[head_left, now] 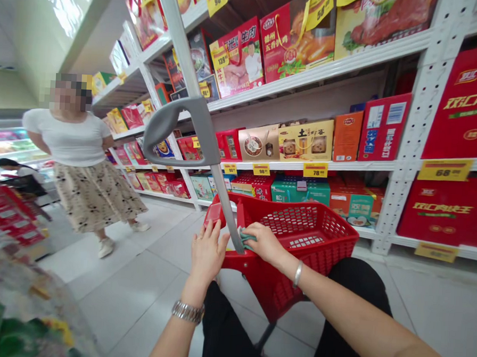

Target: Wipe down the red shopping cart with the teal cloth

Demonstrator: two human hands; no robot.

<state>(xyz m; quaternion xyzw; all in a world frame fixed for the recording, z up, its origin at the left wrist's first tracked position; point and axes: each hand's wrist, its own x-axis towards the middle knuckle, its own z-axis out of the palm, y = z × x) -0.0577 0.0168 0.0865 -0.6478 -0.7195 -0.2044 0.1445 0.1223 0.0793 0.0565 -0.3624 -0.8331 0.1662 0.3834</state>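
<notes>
A red plastic shopping basket (312, 219) on a low frame stands in front of my knees. Its grey pull handle (209, 129) rises at a slant from the near end. My right hand (265, 243) is closed on a grey-green cloth (246, 238), pressed against the basket's rim beside the foot of the handle. To the left of the handle, my left hand (208, 249) lies with fingers stretched over the basket's near left corner. It holds nothing that I can see.
White shelving (298, 168) with boxed foods and yellow price tags runs along the far side. On the left a person (83, 154) in a white top and patterned skirt stands in the aisle. Stacked red boxes (10, 217) stand at the left edge, with another person behind them.
</notes>
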